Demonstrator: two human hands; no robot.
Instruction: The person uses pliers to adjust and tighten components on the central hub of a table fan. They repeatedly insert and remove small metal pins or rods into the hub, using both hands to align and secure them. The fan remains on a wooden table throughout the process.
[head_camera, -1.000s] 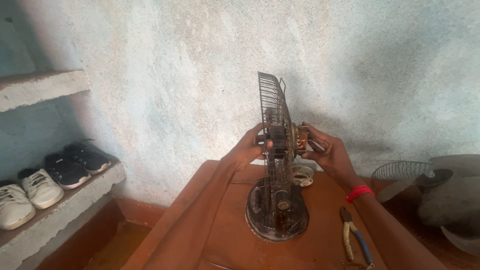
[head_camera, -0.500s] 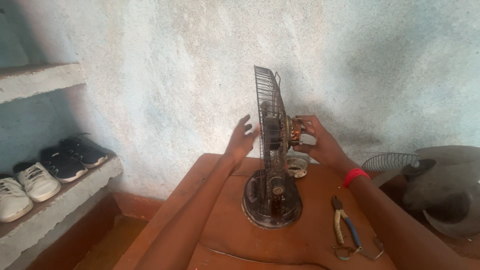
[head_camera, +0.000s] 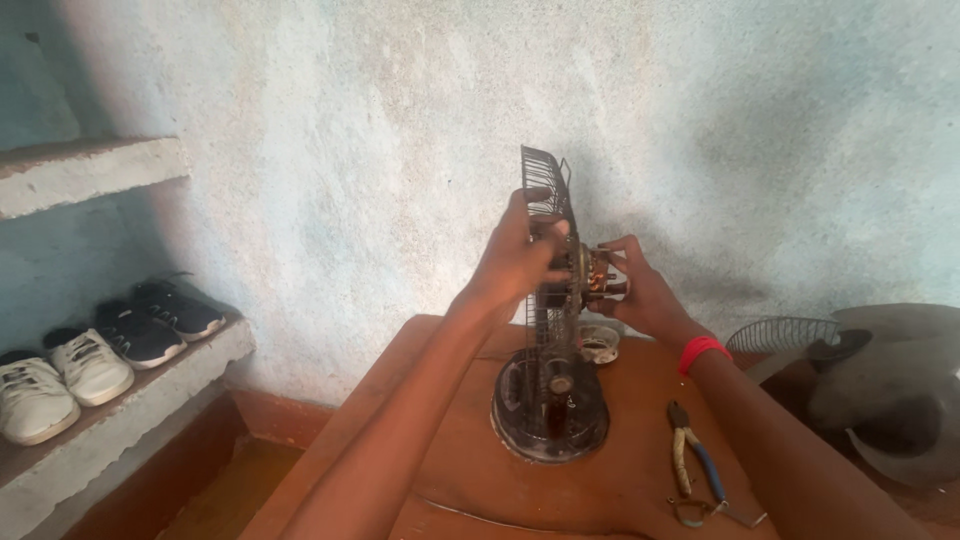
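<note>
- Since half a second ago the left hand (head_camera: 520, 262) has come off open air and closed back onto the front of the fan's wire guard (head_camera: 548, 215); the view has also shifted slightly, the fan sitting a little lower on the counter (head_camera: 440, 440).
- The table fan stands upright on its round base (head_camera: 549, 408), near the middle of the counter, guard edge-on to the camera.
- Left grip: fingers curled over the guard's wires around hub height, apparently steadying it from the front.
- Right hand (head_camera: 640, 290): cupped behind the guard around the exposed motor (head_camera: 598, 275), fingers wrapped narrowly on it; holding from both sides likely keeps the top-heavy head from swinging.
- A small round cup-like part (head_camera: 600, 345) sits just behind the base, under the right hand.
- Pliers (head_camera: 695, 465) with blue handles lie to the right of the base, near the counter's front edge.
- Open room: bare counter to the left of the base; the wall is close behind.
- Shoes (head_camera: 90, 350) rest on a ledge well to the left; another fan's parts (head_camera: 880, 380) lie at right.
</note>
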